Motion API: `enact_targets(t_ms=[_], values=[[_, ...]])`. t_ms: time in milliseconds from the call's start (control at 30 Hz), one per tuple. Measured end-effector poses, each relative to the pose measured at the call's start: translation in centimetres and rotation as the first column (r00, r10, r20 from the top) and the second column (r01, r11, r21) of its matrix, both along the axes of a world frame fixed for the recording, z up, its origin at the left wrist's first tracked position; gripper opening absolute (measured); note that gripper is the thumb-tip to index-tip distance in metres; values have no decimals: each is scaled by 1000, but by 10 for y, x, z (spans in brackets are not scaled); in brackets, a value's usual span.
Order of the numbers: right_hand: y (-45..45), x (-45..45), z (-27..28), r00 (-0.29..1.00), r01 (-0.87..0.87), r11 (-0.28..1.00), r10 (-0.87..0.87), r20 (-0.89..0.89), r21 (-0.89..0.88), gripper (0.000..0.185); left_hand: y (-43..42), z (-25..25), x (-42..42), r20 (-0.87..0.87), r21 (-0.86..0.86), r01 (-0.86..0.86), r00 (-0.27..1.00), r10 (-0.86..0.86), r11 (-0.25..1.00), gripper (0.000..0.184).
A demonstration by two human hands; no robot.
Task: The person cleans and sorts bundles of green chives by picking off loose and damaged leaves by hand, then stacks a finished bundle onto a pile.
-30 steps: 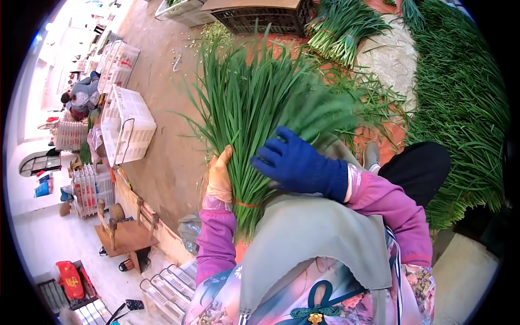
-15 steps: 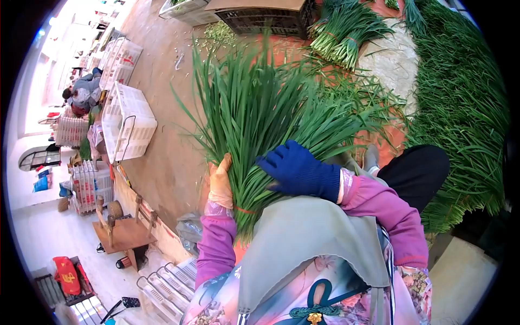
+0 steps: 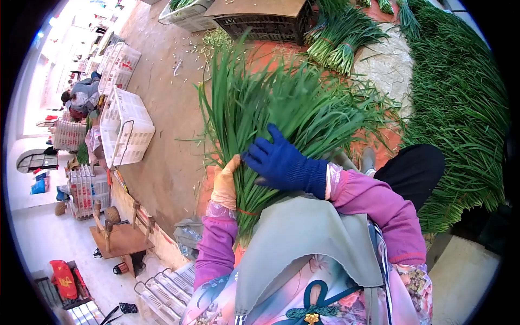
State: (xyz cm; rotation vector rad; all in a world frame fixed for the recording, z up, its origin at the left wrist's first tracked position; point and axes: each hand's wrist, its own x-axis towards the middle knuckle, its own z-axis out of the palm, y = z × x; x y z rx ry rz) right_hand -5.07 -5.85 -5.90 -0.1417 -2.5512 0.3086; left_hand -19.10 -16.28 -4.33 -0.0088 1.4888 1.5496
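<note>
A large bunch of garlic chives point(image 3: 271, 103) fans away from my lap, with a red band point(image 3: 247, 212) around its lower stems. My left hand point(image 3: 225, 184), in a pale orange glove, grips the bunch's left side just above the band; part of its fingers is behind the leaves. Across the front of the leaves lies my right hand point(image 3: 281, 162) in a blue knit glove. Its thumb and fingers close around part of the bunch, and one finger is raised apart. The leaf tips are slightly blurred.
A long heap of chives point(image 3: 460, 108) lies on the right. Tied bunches point(image 3: 344, 40) rest near a dark crate point(image 3: 262, 27) with a board on top. White crates point(image 3: 127, 127), a small wooden stool point(image 3: 122, 235) and a seated person point(image 3: 84, 95) are on the left.
My right hand has shifted left and slightly up, closer to my left hand, and one finger has lifted. The spread leaves have moved with the handling.
</note>
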Motion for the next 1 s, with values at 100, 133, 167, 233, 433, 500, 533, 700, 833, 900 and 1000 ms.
enact_targets(t_ms=[100,133,167,233,433,500,533,700,833,900,1000], values=[[-5,8,-4,980,-32,996,48,195,-89,59,-1,2,-3,-32,39,22,999,-21,999,27],[-7,11,-7,994,-14,999,18,105,-41,58,-2,1,-3,-42,78,37,999,-34,996,27],[-8,14,-8,1000,8,1000,-8,14,7,57,-2,2,-2,-41,81,33,999,-29,996,27],[-10,17,-7,1000,15,1000,-15,17,9,54,-1,5,0,-60,51,19,998,-16,998,28],[-8,23,-7,1000,14,999,-14,28,-29,50,-3,-8,-6,-168,34,77,983,-71,996,31],[-5,24,-6,999,6,999,-4,39,-38,50,-3,-12,-5,-173,54,72,983,-62,996,29],[-2,25,-4,999,-2,998,4,41,-60,51,-3,-13,-4,-176,71,70,983,-57,995,27],[19,25,11,980,-4,987,-28,-194,-162,48,1,-8,2,-255,89,157,958,-130,984,23],[54,22,51,942,-5,977,-67,-328,-214,46,-3,-19,1,-296,83,194,941,-162,978,23],[57,24,84,982,32,998,-41,-184,-53,46,-4,-18,4,-268,120,196,950,-159,973,23],[52,19,133,1000,6,987,-1,-31,159,51,0,-10,10,-236,160,204,958,-164,966,21]])
